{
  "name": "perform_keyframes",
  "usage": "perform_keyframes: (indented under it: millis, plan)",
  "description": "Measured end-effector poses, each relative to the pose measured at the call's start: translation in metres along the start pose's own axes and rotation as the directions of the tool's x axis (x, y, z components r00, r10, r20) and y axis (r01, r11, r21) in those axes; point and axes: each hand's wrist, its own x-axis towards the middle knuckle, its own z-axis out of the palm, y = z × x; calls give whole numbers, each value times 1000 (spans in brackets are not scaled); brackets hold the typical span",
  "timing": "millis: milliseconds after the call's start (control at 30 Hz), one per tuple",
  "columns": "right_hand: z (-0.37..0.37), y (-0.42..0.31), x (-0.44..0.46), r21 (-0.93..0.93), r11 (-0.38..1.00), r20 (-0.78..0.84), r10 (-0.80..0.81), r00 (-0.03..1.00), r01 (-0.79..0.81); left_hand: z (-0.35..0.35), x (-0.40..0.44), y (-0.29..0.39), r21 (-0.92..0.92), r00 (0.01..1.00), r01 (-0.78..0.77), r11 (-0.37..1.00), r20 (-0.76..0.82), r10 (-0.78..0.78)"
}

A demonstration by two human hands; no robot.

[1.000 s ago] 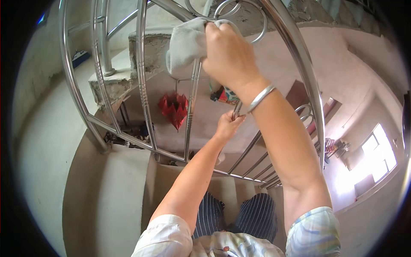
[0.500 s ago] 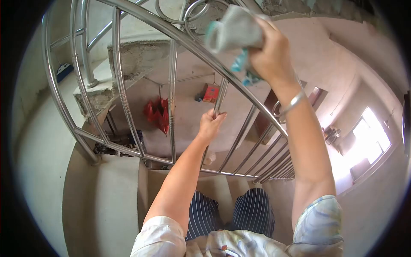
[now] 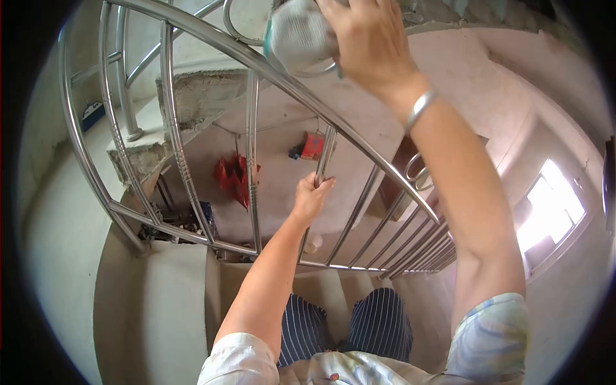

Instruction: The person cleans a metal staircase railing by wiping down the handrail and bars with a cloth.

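Observation:
My left hand (image 3: 312, 197) is closed round an upright metal baluster (image 3: 326, 154) of the stair railing. Raised at the top of the view, my right hand (image 3: 375, 48) holds a grey ribbed cloth (image 3: 301, 40) with a teal edge. The cloth lies against or just in front of the curled metal ornament above the handrail; I cannot tell whether it touches. Below it slopes the shiny round handrail (image 3: 282, 76). Part of the cloth is hidden behind my fingers. A silver bangle (image 3: 421, 109) circles my right wrist.
Concrete steps (image 3: 173, 301) lie at the left and below my knees. Through the railing, a red bag (image 3: 234, 176) and a red box-like item (image 3: 312, 146) hang at the wall below. A bright window (image 3: 552, 205) is at the right. Rough broken concrete (image 3: 202, 96) edges the upper flight.
My right hand has moved up and to the left with the cloth, its back now turned more toward me. My left hand keeps hold of the same baluster.

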Motion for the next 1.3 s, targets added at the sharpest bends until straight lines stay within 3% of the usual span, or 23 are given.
perform_keyframes:
  millis: [67, 133, 200, 267, 300, 400, 467, 533, 567, 700, 767, 800, 867, 900, 967, 1000, 1067, 1100, 1200, 1233, 1267, 1300]
  plan:
    - [-19, -4, 19, 82, 992, 275, 73, 959, -99, 0, -5, 2, -51, 1000, -21, 998, -8, 21]
    - [-25, -4, 18, -5, 1000, 232, 23, 972, -22, -1, -5, 8, 73, 998, 32, 997, -48, -29]
    - [-24, -3, 16, -81, 995, 183, -45, 982, 60, -2, 0, 3, 22, 999, 3, 1000, -33, -2]
    - [-20, -3, 4, -158, 987, 464, 71, 883, 3, -4, 2, -3, -22, 1000, -13, 1000, -6, 13]
    - [-23, -4, 3, -147, 989, 505, 78, 860, -4, -4, 1, -1, -15, 1000, -14, 1000, -5, 14]
    - [-40, 2, -13, -72, 994, 546, 106, 831, -80, -1, -1, -2, -20, 1000, -25, 999, -12, 24]
    - [-40, 4, -13, -35, 995, 490, 99, 866, -94, 0, 2, -1, -18, 999, -35, 999, -22, 35]
    - [-34, -5, 1, 89, 961, 486, 188, 854, -262, -1, -4, 7, -21, 999, 50, 999, 10, -50]
    - [-30, -7, 12, 78, 930, 606, 242, 758, -359, -1, -3, 4, -11, 998, 61, 998, 19, -60]
    - [-20, -11, 29, 109, 903, 770, 187, 610, -415, -1, 0, -1, -64, 1000, 18, 998, 17, -17]
    - [-8, -10, 17, 106, 946, 607, 184, 773, -308, 0, -4, 7, -75, 999, -52, 996, 10, 53]
    - [-15, -9, 21, 105, 947, 595, 185, 782, -304, 0, -3, 9, -70, 998, -66, 995, 8, 67]
    - [-36, -9, 28, -20, 921, 868, 209, 450, -390, -5, -3, 5, -45, 996, 62, 997, 61, -59]
    - [-38, -5, 22, -9, 925, 864, 198, 462, -380, -5, 2, -6, -67, 998, 39, 997, 52, -36]
    - [-34, 4, 2, 186, 878, 673, 214, 708, -442, -2, -2, 2, -55, 999, 41, 998, 34, -39]
    - [-33, 1, 5, 190, 881, 665, 210, 716, -434, -2, -3, 5, -38, 998, 52, 998, 26, -51]
    - [-29, -10, 10, 464, 758, 392, 289, 873, -459, -1, 1, -2, -17, 1000, 13, 1000, 24, -13]
    - [-31, -18, 18, 484, 587, 535, 389, 750, -649, 0, 1, -3, -42, 1000, -16, 999, 13, 17]
    - [11, -26, 14, 501, 518, 520, 460, 720, -693, -1, -1, -1, -74, 999, -52, 996, 8, 53]
    - [13, -29, 15, 591, 245, 620, 472, 627, -769, 0, -1, -1, -91, 998, -57, 994, 9, 58]
    - [15, -35, 14, 590, 248, 619, 471, 628, -768, 1, -2, 0, -94, 998, -59, 994, 11, 60]
    - [16, -41, 13, 704, -147, 673, 449, 587, -695, 1, -2, 1, -97, 999, -51, 994, 8, 52]
